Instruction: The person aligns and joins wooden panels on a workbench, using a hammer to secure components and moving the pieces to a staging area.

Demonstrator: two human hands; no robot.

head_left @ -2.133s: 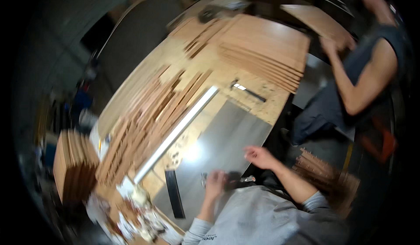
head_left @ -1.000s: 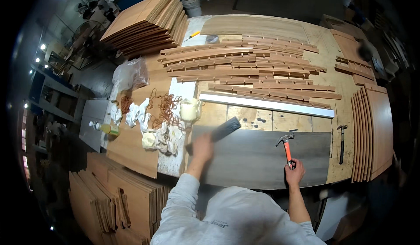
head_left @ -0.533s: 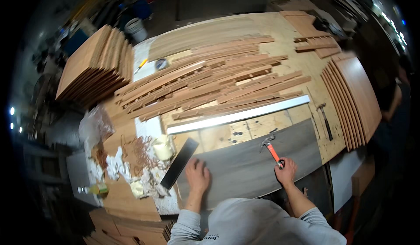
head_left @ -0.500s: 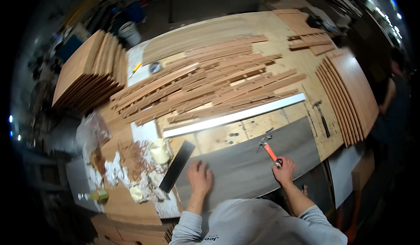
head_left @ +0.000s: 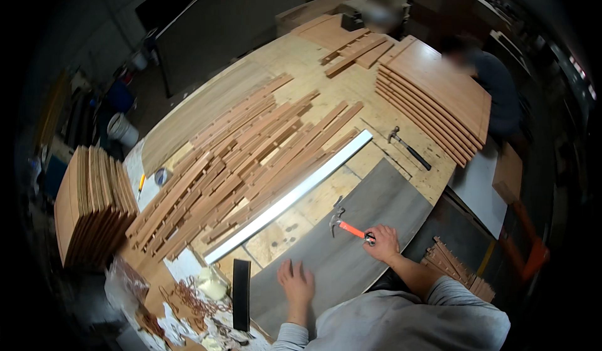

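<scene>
A hammer point(head_left: 353, 229) with an orange and black handle lies low over the grey board point(head_left: 382, 207), its claw head pointing away to the left. My right hand point(head_left: 382, 243) is closed round the end of its handle. Flat on the board's near left part rests my left hand point(head_left: 296, 283), fingers stretched out and nothing in them. Beside that hand, at the board's left end, is a black rectangular strip point(head_left: 241, 294). Past the board's far edge lies a long white bar point(head_left: 291, 194).
Many slotted wooden strips point(head_left: 244, 157) cover the table's middle. Stacked wooden panels stand at left point(head_left: 88, 207) and right point(head_left: 433, 94). A second hammer point(head_left: 409, 149) lies near the right stack, where a person point(head_left: 495, 88) stands. Crumpled paper and brown cords point(head_left: 191, 298) lie at lower left.
My view has swung to the right, so the table appears turned and shifted left. My right hand still grips the hammer, and my left hand stays on the board.
</scene>
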